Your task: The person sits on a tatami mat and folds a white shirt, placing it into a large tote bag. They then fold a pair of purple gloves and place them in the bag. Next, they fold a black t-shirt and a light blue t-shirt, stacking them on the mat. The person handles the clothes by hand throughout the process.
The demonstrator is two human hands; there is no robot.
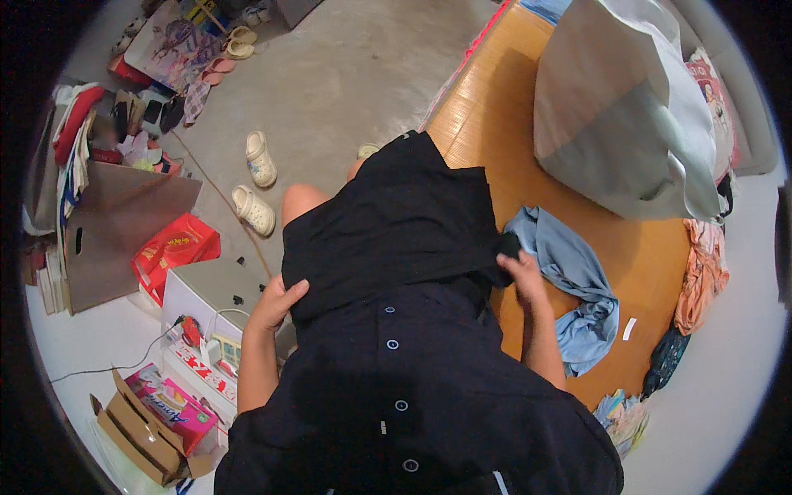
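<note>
A black garment, which looks like a pair of shorts (pixel 390 223), lies spread across my lap and thighs. My left hand (pixel 278 303) pinches its left edge, with the thumb on top of the cloth and the fingers underneath. At the opposite side, my right hand (pixel 525 275) grips a bunched bit of the same black fabric and is slightly blurred. Just beyond my right hand, a crumpled blue-grey garment (pixel 566 278) rests on the orange-brown bed mat (pixel 643 266). The dark buttoned shirt (pixel 402 383) that I wear fills the lower middle.
A large pale fabric bag (pixel 606 117) stands on the mat at upper right. Along the wall lies a peach garment (pixel 702 272). To my left are a white cabinet (pixel 210 284), a red bag (pixel 176 250) and an opened cardboard box (pixel 142 439). Cream clogs (pixel 253 210) sit on the floor.
</note>
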